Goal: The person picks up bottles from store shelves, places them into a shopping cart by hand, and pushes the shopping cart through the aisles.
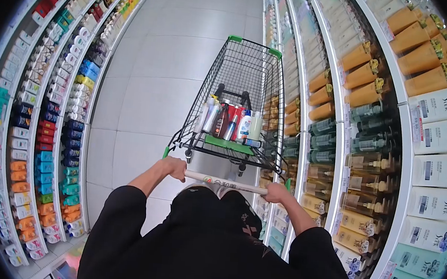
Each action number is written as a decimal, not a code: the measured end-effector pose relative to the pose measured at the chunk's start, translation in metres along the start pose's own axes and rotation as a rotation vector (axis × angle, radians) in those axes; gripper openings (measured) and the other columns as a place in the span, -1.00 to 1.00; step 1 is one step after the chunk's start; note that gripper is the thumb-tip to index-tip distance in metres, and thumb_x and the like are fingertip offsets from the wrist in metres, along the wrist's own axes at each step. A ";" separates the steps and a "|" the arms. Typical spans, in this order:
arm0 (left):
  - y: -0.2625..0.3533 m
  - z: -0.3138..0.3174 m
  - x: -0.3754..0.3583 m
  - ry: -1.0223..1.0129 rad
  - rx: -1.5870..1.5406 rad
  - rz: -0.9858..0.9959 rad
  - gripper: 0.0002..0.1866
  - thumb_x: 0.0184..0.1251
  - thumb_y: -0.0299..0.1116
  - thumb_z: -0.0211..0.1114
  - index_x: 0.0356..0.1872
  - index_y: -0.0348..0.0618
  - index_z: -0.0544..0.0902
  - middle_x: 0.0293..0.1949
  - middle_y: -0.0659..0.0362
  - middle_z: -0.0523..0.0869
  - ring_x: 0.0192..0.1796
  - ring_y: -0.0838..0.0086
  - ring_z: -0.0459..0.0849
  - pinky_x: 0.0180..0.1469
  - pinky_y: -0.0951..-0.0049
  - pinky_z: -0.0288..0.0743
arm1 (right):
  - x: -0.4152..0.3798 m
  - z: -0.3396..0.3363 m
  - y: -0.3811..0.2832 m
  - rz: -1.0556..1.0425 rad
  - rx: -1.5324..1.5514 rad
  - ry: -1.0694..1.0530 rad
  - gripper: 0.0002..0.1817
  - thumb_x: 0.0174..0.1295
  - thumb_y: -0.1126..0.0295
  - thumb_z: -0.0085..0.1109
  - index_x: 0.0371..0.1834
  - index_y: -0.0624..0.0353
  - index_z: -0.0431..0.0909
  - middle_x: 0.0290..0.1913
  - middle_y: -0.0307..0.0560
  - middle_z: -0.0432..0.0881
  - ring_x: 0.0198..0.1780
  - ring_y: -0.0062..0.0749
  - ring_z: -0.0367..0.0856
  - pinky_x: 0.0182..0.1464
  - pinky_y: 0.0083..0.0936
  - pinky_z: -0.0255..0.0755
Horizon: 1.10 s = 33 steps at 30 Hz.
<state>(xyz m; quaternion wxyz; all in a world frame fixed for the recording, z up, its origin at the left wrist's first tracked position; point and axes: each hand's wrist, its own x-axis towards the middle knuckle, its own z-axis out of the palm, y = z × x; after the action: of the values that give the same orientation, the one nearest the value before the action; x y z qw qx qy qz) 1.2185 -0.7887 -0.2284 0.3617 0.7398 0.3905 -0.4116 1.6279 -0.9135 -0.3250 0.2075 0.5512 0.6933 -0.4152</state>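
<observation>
A black wire shopping cart (pixel 224 68) with green corner caps stands in front of me in the aisle. Its pale handle bar (pixel 225 183) runs across in front of my body. My left hand (pixel 172 168) is wrapped around the bar's left end, and my right hand (pixel 278 192) grips its right end. Several bottles, among them a white bottle with a blue cap (pixel 245 125) and a dark bottle (pixel 221 119), stand grouped at the near end of the basket. A small cylinder (pixel 252 142) lies in front of them. The far part of the basket shows bare wire.
Shelves of bottles and tubes (pixel 43 163) line the left side. Close on the right, tall shelves hold orange pouches (pixel 422 57), green bottles (pixel 370 128) and white packs (pixel 436 166). The grey tiled floor (pixel 154 53) stretches ahead, wider left of the cart.
</observation>
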 end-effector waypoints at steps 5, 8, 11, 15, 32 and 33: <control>-0.007 -0.012 0.020 0.068 0.036 -0.101 -0.64 -0.02 -0.25 0.20 -0.29 -0.30 0.75 -0.24 -0.14 0.78 -0.15 -0.01 0.77 -0.10 0.10 0.66 | 0.011 -0.025 -0.001 0.017 0.002 -0.047 -0.68 0.08 0.20 0.15 -0.27 0.16 0.75 -0.21 0.18 0.74 -0.13 0.10 0.72 -0.05 -0.11 0.61; -0.005 -0.024 0.021 0.078 0.023 -0.095 -0.63 -0.03 -0.23 0.23 -0.27 -0.30 0.75 -0.22 -0.17 0.77 -0.13 -0.02 0.76 -0.06 0.09 0.65 | 0.014 -0.044 0.003 -0.043 0.019 -0.043 -0.69 0.01 0.23 0.17 -0.34 0.23 0.73 -0.26 0.23 0.73 -0.17 0.12 0.72 -0.08 -0.09 0.60; -0.002 -0.034 0.029 0.067 0.009 -0.079 -0.64 -0.03 -0.22 0.23 -0.28 -0.28 0.75 -0.24 -0.16 0.77 -0.14 -0.03 0.76 -0.06 0.09 0.65 | 0.019 -0.059 0.014 -0.083 0.008 -0.041 -0.71 -0.02 0.25 0.17 -0.36 0.22 0.73 -0.29 0.23 0.72 -0.19 0.12 0.72 -0.09 -0.09 0.61; -0.002 -0.049 0.037 0.059 0.003 -0.058 -0.67 0.00 -0.21 0.20 -0.31 -0.19 0.76 -0.29 -0.14 0.77 -0.17 -0.06 0.75 -0.07 0.06 0.64 | 0.035 -0.072 0.029 -0.094 0.011 -0.089 -0.74 -0.01 0.27 0.16 -0.33 0.12 0.75 -0.28 0.18 0.73 -0.18 0.09 0.72 -0.09 -0.11 0.62; 0.004 -0.103 0.074 -0.028 0.006 -0.031 -0.69 -0.03 -0.17 0.23 -0.31 -0.08 0.77 -0.32 -0.06 0.78 -0.20 0.00 0.76 -0.11 0.08 0.66 | 0.077 -0.139 0.077 -0.159 -0.033 -0.200 -0.70 -0.13 0.26 0.25 -0.29 0.06 0.77 -0.28 0.06 0.76 -0.18 -0.01 0.75 -0.11 -0.12 0.63; 0.003 -0.108 0.075 -0.028 0.006 -0.033 -0.69 -0.03 -0.17 0.23 -0.31 -0.08 0.77 -0.32 -0.06 0.78 -0.20 0.00 0.76 -0.11 0.08 0.66 | 0.079 -0.142 0.079 -0.167 -0.041 -0.199 -0.70 -0.13 0.25 0.26 -0.29 0.05 0.77 -0.29 0.05 0.76 -0.18 -0.03 0.75 -0.11 -0.12 0.63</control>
<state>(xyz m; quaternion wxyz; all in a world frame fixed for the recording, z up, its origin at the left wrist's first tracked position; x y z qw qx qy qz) 1.2833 -0.6767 -0.2520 0.3581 0.7285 0.3963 -0.4290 1.7018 -0.7492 -0.3301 0.2512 0.4434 0.7212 -0.4693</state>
